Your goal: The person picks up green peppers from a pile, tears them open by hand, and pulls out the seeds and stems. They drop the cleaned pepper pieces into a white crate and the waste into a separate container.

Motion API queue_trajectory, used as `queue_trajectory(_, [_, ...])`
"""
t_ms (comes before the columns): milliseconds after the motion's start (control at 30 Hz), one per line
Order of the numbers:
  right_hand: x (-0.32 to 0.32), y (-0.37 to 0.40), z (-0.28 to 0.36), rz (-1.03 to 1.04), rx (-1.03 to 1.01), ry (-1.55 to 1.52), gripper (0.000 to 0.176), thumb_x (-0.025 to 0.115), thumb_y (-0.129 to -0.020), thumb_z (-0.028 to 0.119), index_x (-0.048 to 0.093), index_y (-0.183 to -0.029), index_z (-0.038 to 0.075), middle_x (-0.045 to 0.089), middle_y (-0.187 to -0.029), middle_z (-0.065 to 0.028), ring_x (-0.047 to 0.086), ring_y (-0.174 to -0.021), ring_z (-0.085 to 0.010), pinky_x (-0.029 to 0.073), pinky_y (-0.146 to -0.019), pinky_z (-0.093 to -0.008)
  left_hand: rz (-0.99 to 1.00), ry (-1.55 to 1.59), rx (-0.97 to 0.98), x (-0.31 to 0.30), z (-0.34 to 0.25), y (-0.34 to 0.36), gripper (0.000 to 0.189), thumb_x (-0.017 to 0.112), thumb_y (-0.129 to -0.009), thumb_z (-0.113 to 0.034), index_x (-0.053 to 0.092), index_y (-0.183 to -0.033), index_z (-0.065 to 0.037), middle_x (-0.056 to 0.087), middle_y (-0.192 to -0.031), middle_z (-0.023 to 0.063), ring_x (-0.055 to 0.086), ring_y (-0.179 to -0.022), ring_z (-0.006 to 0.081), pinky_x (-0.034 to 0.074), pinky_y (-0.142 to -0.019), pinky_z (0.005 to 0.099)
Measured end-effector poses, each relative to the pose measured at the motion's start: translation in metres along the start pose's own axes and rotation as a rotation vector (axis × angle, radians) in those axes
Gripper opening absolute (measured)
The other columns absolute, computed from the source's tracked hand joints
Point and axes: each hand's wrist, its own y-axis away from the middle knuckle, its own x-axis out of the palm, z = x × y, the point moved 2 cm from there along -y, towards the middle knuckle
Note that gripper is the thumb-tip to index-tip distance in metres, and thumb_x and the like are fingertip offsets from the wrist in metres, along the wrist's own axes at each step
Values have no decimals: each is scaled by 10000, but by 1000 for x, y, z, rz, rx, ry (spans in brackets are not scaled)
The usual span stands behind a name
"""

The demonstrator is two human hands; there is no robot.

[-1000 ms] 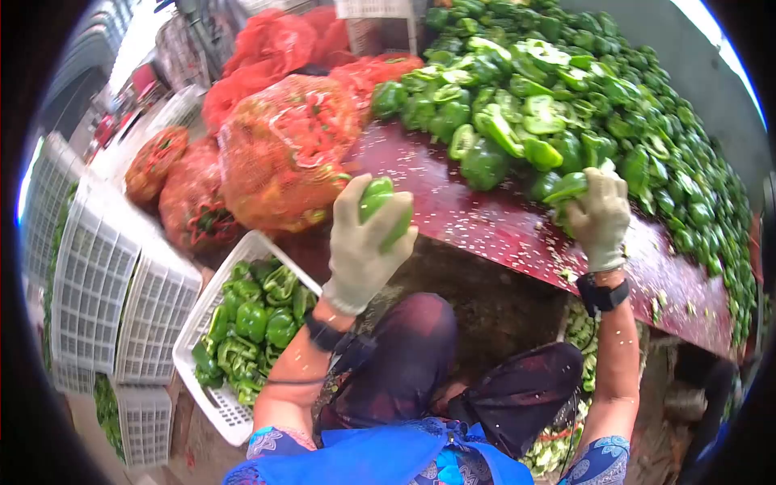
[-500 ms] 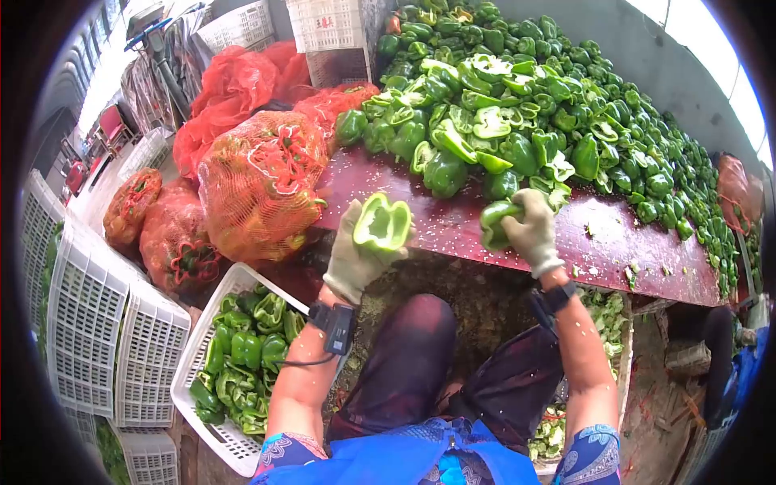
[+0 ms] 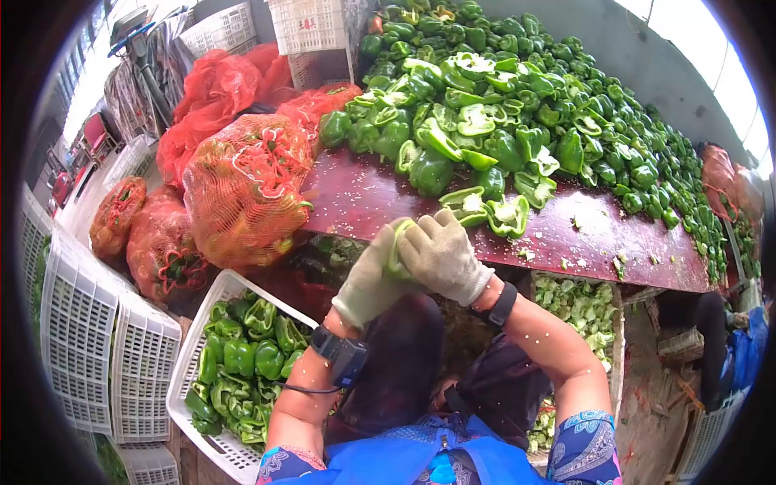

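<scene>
In front of my knees, a green bell pepper half (image 3: 397, 252) stands on edge between my two gloved hands. My left hand (image 3: 365, 283) is wrapped round it from the left. My right hand (image 3: 444, 257) presses its curled fingers against the pepper's right side; its fingertips are partly hidden. Just beyond, two pepper halves, one of them cut side up (image 3: 508, 217), lie near the front edge of the dark red table (image 3: 364, 194). Behind them rises a big heap of green peppers (image 3: 501, 105), some halved and some whole.
At my left stands a white crate (image 3: 182, 386) of pepper halves. Stacked white crates (image 3: 81, 339) stand farther left. Red mesh sacks (image 3: 246, 190) sit beside the table. Pale pepper cores (image 3: 575, 311) fill a container at my right. Another person's blue clothing (image 3: 745, 347) shows at far right.
My right hand has let go of a pepper piece on the table edge and moved left to my left hand. The pepper half in my left hand has turned edge-on.
</scene>
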Motion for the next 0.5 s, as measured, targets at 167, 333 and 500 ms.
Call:
queue_trajectory(167, [0,13,3,12,-51,-125,137,657,-659,179,634,-752,81,600,-760,-34,627,-755,-213,480,-674,-370,-32,-44,-47,-6,9,4,514,524,-1047,-459,507,-1445,-134,617,-1315,43,643,-1151,189,609,-886,438])
queue_trajectory(333, [-15,36,-33,-326,689,-359,250,759,-811,129,579,-666,32,550,-605,-117,581,-549,-305,451,-527,-411,-76,103,-56,-3,8,11,445,634,-994,-431,592,-1326,-137,670,-1235,83,679,-1101,323,616,-820,506])
queue_trajectory(500, [-39,51,-30,-57,625,2,172,730,-813,110,613,-693,72,608,-675,-104,622,-636,-329,486,-581,-446,-59,188,-96,-12,10,7,546,563,-1011,-525,616,-1320,-77,683,-1266,150,668,-1142,412,622,-851,551])
